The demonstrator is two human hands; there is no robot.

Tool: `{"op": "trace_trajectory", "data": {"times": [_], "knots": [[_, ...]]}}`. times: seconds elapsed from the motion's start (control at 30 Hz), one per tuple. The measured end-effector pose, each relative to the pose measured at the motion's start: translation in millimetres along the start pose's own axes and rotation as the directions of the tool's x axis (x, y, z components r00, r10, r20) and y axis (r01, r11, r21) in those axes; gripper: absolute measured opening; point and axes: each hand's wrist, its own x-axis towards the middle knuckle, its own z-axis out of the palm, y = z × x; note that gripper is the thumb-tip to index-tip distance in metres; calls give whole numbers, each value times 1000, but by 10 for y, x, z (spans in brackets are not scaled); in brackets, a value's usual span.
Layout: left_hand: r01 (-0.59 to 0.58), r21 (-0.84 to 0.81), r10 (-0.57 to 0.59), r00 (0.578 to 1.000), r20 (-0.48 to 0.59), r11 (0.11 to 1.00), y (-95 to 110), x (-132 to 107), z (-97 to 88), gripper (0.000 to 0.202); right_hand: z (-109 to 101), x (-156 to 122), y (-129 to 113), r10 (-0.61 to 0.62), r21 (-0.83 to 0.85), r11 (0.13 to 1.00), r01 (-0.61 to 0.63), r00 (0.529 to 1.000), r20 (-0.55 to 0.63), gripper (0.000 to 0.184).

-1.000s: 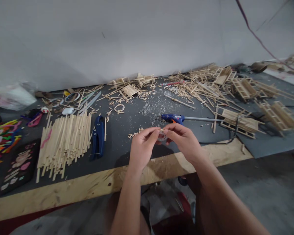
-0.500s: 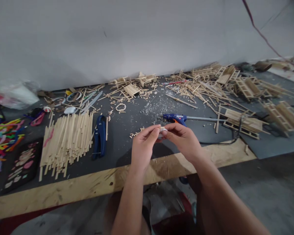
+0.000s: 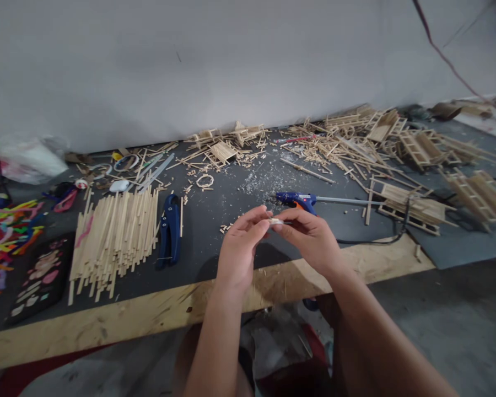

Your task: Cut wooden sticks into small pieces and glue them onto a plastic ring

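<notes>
Small pale piece [image 3: 275, 221] now looks edge-on; a rounder face showed a second ago. Reads as re-angling, work still in hand.
Right hand [image 3: 312, 237] pinching it; left hand [image 3: 237, 245] at its other end, can't tell if gripping. It's above the surface [image 3: 204, 229], toward the near edge.

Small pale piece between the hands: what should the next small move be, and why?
Perhaps turn the small pale piece slightly to check it: the right hand pinches it, the left hand has fingertips right beside it, and fingers cover part of it.
</notes>
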Motion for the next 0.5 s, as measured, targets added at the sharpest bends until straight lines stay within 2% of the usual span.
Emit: {"op": "trace_trajectory", "data": {"times": [0.3,0.5], "knots": [[-37,34,39,998,-44,999,6,29,-50,34,6,6,13,47,14,999,-47,999,-19,15],[-31,58,34,998,-45,998,6,43,-62,33,4,4,28,57,17,998,-57,998,-17,17]]}}
